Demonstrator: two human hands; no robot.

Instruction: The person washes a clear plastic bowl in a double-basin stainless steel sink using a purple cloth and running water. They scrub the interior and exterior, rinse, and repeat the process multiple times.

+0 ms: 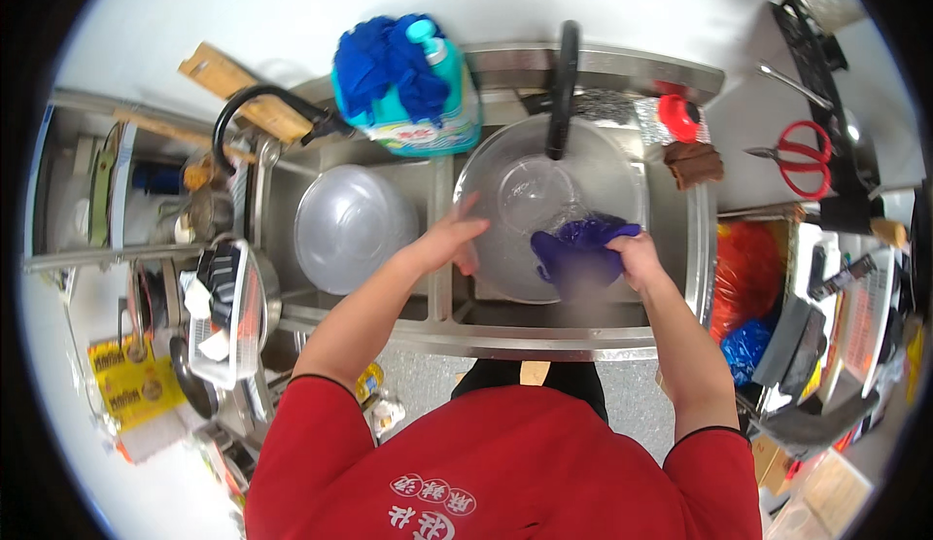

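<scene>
My right hand point(635, 259) grips one edge of a wet purple cloth point(583, 252), whose blurred lower part hangs over the near rim of a large clear plastic basin point(503, 143). This basin sits in the right bowl of a stainless-steel double sink point(439, 292), with some water visible inside. At the basin's left rim is my left hand point(455, 237), blurred, its fingers apart and holding nothing; whether it touches the rim is unclear. A black faucet spout point(563, 95) extends above the basin.
A second translucent bowl point(350, 230) occupies the left sink bowl. Behind the divider stands a teal detergent jug point(419, 139) draped with a blue cloth point(383, 66). Another black faucet point(251, 95) curves at left. Red-handled scissors point(805, 157) and a brown sponge or cloth point(692, 166) lie at right.
</scene>
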